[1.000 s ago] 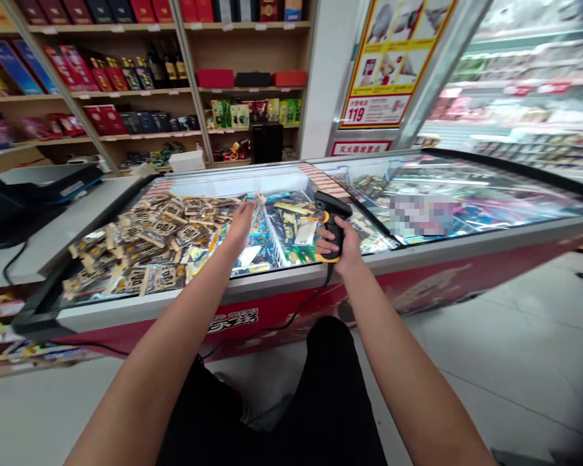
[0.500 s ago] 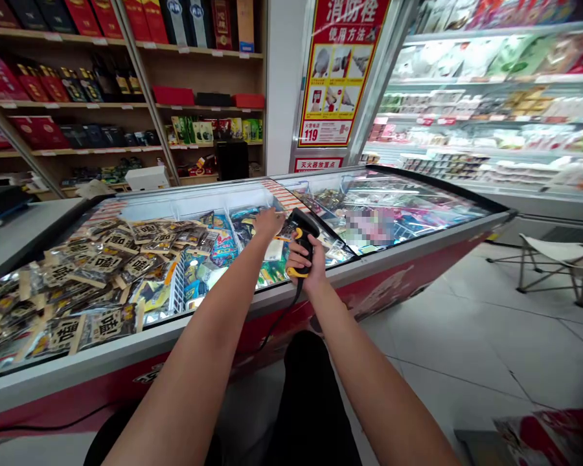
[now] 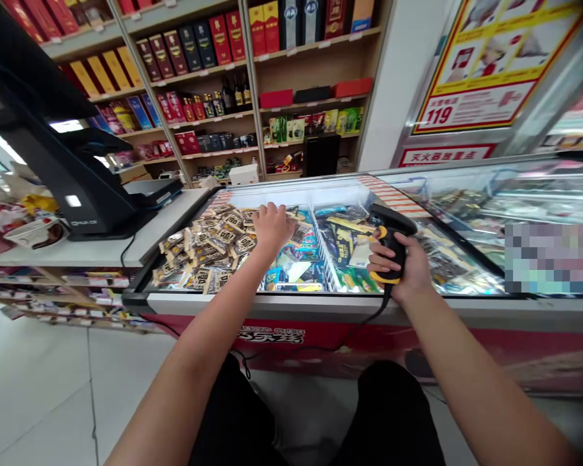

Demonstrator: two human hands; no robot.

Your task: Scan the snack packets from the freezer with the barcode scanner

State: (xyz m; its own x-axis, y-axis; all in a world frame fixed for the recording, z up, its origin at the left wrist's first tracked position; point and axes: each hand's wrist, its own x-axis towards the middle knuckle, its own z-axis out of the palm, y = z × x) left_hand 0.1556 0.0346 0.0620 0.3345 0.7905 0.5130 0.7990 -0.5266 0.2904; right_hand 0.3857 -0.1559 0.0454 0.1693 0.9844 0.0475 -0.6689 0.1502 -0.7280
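scanner (image 3: 393, 221) in R grip (image 3: 412, 266), pkts (image 3: 216, 243) piled

Shelving (image 3: 315, 70) at back, red boxes (image 3: 227, 37), yellow boxes (image 3: 100, 75), bottles (image 3: 238, 95), pouches (image 3: 352, 120), white box (image 3: 243, 174) low down, black terminal (image 3: 90, 194) at left, bowl (image 3: 25, 237) beside it, poster (image 3: 476, 110) marked 119, sign (image 3: 447, 155) beneath, floor (image 3: 39, 375).

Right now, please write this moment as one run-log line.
left hand: at snack packets, grip unclear | right hand: holds corded barcode scanner | snack packets: heaped on chest freezer
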